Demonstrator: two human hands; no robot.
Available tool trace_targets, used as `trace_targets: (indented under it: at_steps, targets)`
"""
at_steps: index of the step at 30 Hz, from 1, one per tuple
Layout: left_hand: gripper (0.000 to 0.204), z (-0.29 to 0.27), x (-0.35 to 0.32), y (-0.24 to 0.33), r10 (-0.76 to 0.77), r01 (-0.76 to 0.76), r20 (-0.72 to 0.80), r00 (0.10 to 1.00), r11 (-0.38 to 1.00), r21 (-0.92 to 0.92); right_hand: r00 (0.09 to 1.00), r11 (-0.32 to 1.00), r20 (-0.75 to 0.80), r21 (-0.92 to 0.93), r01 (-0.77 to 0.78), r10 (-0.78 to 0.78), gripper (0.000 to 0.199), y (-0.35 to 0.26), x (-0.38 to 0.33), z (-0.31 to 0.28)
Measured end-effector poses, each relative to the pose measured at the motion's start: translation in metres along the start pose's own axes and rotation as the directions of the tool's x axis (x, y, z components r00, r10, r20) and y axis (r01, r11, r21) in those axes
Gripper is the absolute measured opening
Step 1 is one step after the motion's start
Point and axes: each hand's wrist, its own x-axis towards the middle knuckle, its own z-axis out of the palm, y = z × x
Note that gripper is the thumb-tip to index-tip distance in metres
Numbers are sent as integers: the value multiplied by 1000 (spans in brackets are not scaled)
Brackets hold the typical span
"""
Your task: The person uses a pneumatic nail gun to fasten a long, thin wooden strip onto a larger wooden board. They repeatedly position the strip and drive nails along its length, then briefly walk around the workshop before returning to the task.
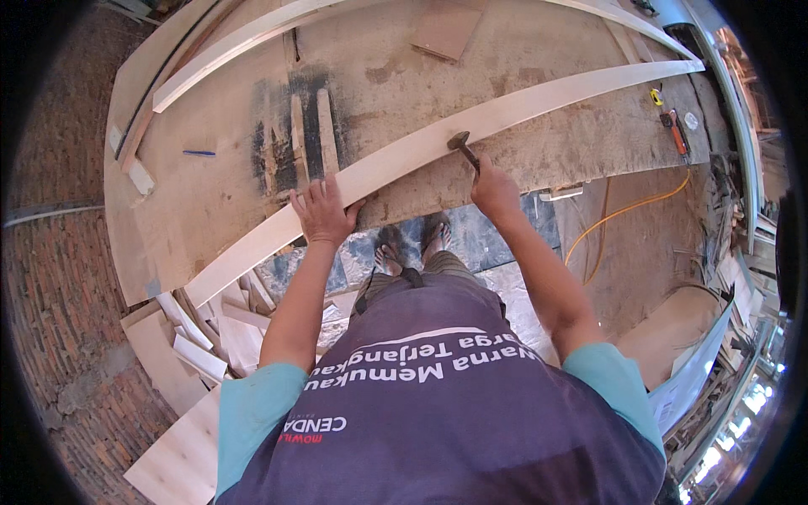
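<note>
A long pale wooden strip runs slantwise across the worktable, from the near left to the far right. My left hand lies on it left of the middle, fingers spread over its face and thumb stretched out at its near edge. In my right hand is a hammer, its handle wrapped by my closed fingers. The dark hammer head is over the strip, right of my left hand; whether it touches the wood I cannot tell.
On the plywood worktable are narrow wood pieces, a blue pen, a brown panel, a yellow tape measure and an orange-black power tool. An orange cord trails below the right edge. Wood offcuts pile up at the lower left.
</note>
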Motion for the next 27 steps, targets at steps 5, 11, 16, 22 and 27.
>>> trace_targets:
  at_steps: [5,11,16,22,27]
  targets:
    - [95,3,-1,-1,18,-18,-42,999,1000,-9,999,994,-48,104,31,-26,28,5,4,-16]
    - [95,5,-1,-1,27,-26,-33,999,999,37,995,999,-98,-23,26,-28,17,19,6,-7]
    - [92,2,6,1,-25,25,15,1000,1000,-1,1000,998,-21,57,12,-11,26,34,17,-15]
    - [91,4,3,0,16,-16,-37,999,1000,-3,931,973,-351,231,-20,103,32,56,31,-31]
    - [93,-4,3,3,-13,13,54,998,1000,1,988,992,-104,-35,-122,117,30,71,36,-23]
